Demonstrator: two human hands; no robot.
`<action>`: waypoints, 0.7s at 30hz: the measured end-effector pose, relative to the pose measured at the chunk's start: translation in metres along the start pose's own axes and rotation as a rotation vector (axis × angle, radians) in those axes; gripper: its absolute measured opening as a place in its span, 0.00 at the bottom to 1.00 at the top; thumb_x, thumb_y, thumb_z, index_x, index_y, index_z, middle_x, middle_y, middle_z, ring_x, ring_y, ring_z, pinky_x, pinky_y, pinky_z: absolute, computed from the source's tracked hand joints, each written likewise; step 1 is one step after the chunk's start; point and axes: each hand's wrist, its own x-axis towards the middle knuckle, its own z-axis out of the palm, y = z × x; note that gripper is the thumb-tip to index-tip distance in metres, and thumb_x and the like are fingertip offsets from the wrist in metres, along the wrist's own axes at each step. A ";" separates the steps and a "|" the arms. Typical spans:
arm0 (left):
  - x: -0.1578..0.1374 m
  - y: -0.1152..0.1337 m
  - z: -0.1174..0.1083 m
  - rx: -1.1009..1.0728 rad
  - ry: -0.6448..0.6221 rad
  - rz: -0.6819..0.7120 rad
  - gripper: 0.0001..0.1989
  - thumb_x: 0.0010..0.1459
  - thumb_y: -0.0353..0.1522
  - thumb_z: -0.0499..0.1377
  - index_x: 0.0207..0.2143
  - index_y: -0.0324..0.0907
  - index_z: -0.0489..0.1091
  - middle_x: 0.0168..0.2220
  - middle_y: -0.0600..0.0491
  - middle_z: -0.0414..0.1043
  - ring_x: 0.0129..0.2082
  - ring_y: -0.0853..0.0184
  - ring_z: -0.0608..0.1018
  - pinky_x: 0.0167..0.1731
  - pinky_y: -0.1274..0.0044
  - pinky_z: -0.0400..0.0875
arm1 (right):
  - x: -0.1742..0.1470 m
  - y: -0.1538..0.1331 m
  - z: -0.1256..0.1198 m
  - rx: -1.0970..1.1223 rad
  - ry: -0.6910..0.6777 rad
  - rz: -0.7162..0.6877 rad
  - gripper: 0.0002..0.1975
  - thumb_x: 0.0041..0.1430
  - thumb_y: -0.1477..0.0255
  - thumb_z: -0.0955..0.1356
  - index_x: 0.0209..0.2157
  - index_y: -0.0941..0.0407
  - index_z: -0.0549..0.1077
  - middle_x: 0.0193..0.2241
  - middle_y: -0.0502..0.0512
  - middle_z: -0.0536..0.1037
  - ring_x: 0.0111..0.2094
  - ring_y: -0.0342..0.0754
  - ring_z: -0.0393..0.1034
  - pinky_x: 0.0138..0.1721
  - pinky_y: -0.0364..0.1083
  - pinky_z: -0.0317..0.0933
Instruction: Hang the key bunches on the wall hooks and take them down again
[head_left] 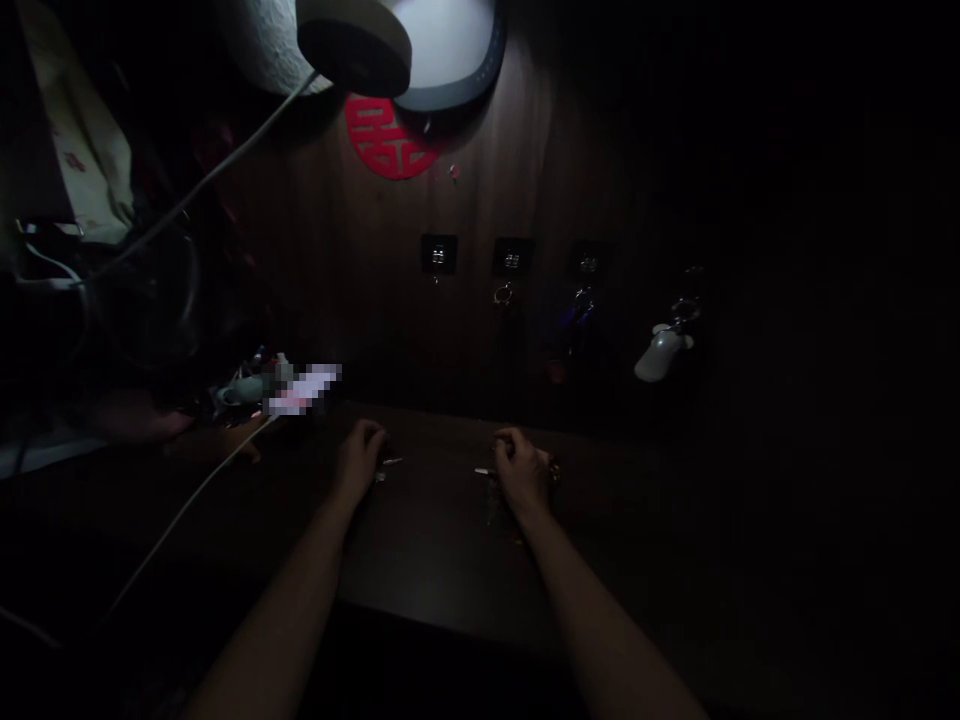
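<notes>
Both my hands rest over a dark wooden shelf [420, 540], their fingers curled inward. From beneath my left hand [362, 462] a small thin pale piece [393, 461] points right, and a tiny clear bit [381, 477] lies just below. My right hand [521, 468] is closed, with a short white stick-like piece [482, 471] at its left side. Beyond its outer edge shows something small and gold-coloured [555, 468]. Below that hand lies a clear crumpled-looking thing [491, 500]. Dim light hides what either hand's fingers grip.
On the wooden back panel hang hooks [439, 256] with keyrings [502, 295] and a white pendant [660, 355]. A red paper cutout [390, 150] sits below a lit lamp-like object [450, 50]. A white cable [195, 490] runs along the left, near a blurred-out bright item [306, 390].
</notes>
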 end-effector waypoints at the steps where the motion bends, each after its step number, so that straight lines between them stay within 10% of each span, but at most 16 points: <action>1: 0.001 0.001 0.002 -0.093 0.015 -0.012 0.05 0.55 0.34 0.52 0.31 0.42 0.65 0.32 0.53 0.75 0.35 0.66 0.76 0.36 0.76 0.68 | -0.001 0.000 0.000 -0.001 0.001 -0.030 0.11 0.57 0.71 0.58 0.35 0.54 0.71 0.29 0.51 0.76 0.34 0.47 0.69 0.42 0.45 0.52; 13: -0.016 0.035 0.016 -0.758 -0.384 -0.159 0.14 0.51 0.42 0.57 0.33 0.41 0.62 0.40 0.47 0.76 0.37 0.64 0.78 0.35 0.74 0.71 | -0.015 -0.020 0.006 0.150 -0.070 -0.353 0.09 0.58 0.73 0.60 0.37 0.54 0.70 0.34 0.52 0.77 0.37 0.46 0.68 0.42 0.46 0.52; 21: -0.025 0.042 0.026 -0.827 -0.483 -0.163 0.13 0.50 0.40 0.59 0.32 0.40 0.63 0.33 0.51 0.76 0.32 0.67 0.77 0.33 0.76 0.70 | -0.021 -0.030 0.002 0.209 -0.119 -0.474 0.08 0.58 0.71 0.62 0.38 0.54 0.70 0.36 0.53 0.76 0.39 0.47 0.67 0.41 0.46 0.53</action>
